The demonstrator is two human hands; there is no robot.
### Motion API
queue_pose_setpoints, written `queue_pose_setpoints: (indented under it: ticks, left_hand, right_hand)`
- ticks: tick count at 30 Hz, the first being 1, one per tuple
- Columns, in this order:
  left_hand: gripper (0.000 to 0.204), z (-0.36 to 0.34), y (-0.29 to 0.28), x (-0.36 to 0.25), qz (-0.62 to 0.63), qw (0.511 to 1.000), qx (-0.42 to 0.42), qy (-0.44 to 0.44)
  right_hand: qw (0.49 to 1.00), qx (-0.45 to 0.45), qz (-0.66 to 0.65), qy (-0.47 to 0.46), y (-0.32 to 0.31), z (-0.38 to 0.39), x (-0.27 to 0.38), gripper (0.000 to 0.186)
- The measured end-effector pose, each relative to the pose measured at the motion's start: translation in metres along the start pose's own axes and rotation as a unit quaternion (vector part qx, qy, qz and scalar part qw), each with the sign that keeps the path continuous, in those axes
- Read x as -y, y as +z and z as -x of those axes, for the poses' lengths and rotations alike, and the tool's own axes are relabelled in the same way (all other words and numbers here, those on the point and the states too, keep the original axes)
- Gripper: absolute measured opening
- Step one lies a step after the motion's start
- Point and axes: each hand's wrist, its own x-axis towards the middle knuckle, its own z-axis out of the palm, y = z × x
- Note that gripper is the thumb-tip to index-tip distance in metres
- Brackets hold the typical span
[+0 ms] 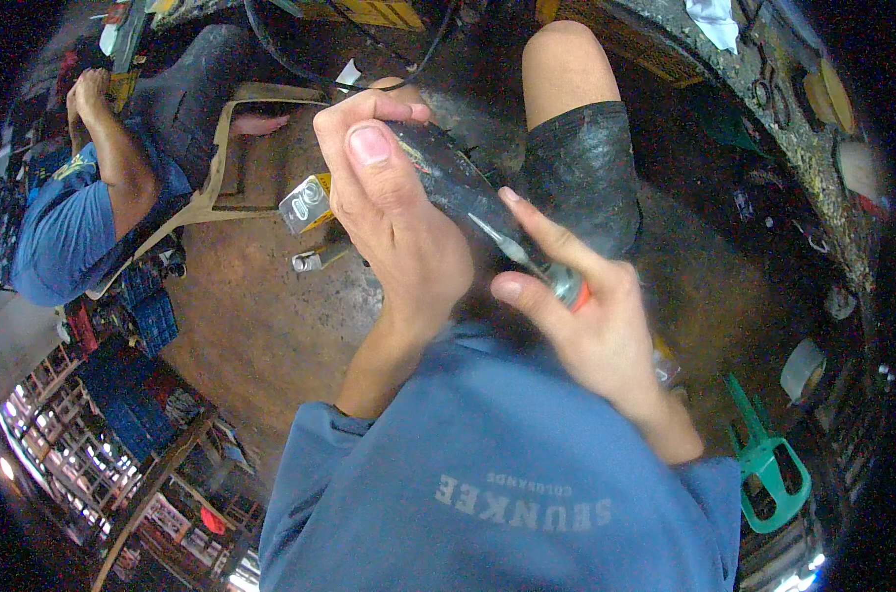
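Observation:
My left hand [403, 217] is wrapped round a long, dark, shoe-like piece [446, 170], its thumb lying along the top edge. The piece is held up in front of my body, over the floor between my knees. In my right hand [606, 321] is a slim tool [567, 284] with a pale metallic shaft and a greenish, orange-ended handle. Its shaft points up and left along the near end of the dark piece; whether the tip touches it I cannot tell. My right index finger stretches toward that piece's edge.
A yellow-and-grey box [308, 204] and a small silvery item [320, 259] are on the brown floor. At left, a co-worker in a blue shirt [68, 227] sits beside a beige chair frame [206, 202]. A cluttered bench [763, 148] with scissors runs along the right, above a green plastic chair [778, 483].

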Motion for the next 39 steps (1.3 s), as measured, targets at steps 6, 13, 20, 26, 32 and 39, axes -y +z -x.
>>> queue_pose_setpoints:
  ticks: [6,13,20,26,32,39]
  left_hand:
    - [0.049,0.001,0.001,0.000,-0.006,1.000,-0.002,0.002]
    - [0.048,0.001,0.002,-0.003,-0.032,0.999,-0.002,0.014]
    - [0.049,0.001,0.003,-0.003,-0.043,0.999,-0.003,0.031]
    - [0.049,0.005,0.003,-0.003,-0.050,0.998,0.004,0.023]
    - [0.049,0.000,0.009,-0.003,-0.014,0.999,-0.005,0.032]
    - [0.060,-0.038,-0.015,-0.003,-0.046,0.992,0.044,0.109]
  right_hand:
    - [1.000,0.000,0.012,0.010,0.000,0.000,0.003,0.064]
    - [0.998,-0.020,0.049,-0.024,-0.001,0.000,0.001,0.065]
    - [0.998,-0.025,0.041,-0.038,-0.003,0.001,0.002,0.063]
    - [0.999,-0.017,0.040,-0.032,-0.008,0.000,0.002,0.060]
    - [1.000,-0.002,-0.018,-0.018,-0.016,0.000,0.006,0.058]
    - [0.997,0.036,-0.044,-0.045,-0.021,-0.011,0.019,0.059]
